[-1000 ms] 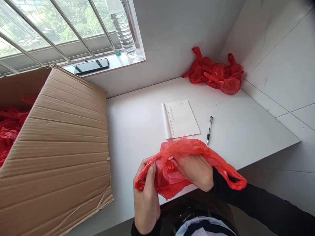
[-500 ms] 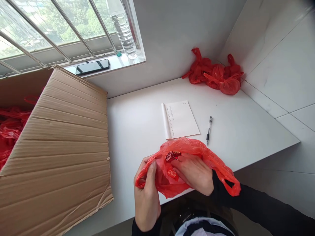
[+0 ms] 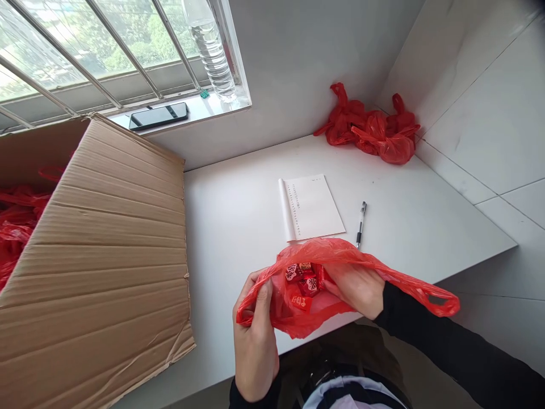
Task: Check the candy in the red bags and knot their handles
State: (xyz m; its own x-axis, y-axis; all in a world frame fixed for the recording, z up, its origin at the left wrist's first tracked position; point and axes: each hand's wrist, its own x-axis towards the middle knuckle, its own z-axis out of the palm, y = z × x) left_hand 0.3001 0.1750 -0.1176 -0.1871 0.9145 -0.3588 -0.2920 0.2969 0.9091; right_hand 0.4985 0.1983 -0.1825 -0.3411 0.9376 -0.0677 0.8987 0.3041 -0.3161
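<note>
A thin red plastic bag [image 3: 293, 326] is spread with its mouth toward me at the table's front edge. My left hand [image 3: 258, 329] pinches its left rim between thumb and fingers. Inside lie several small red wrapped packets [image 3: 310, 286], some with printed lettering. My right hand [image 3: 357, 287] reaches into the bag from the right; its fingers are hidden behind the red plastic and the packets, so I cannot see whether they hold anything. One handle loop of the bag [image 3: 445, 305] lies over my right sleeve.
A notebook [image 3: 317, 207] with handwriting and a pen [image 3: 361, 222] lie behind the bag. Tied red bags [image 3: 374, 130] sit in the far corner. At left stands a cardboard box [image 3: 114, 244] holding more red bags. A phone [image 3: 158, 116] and water bottle [image 3: 213, 59] rest on the windowsill.
My right hand has shifted right inside the bag, uncovering more red packets. The right handle loop has stretched farther right. My left hand keeps its grip on the rim.
</note>
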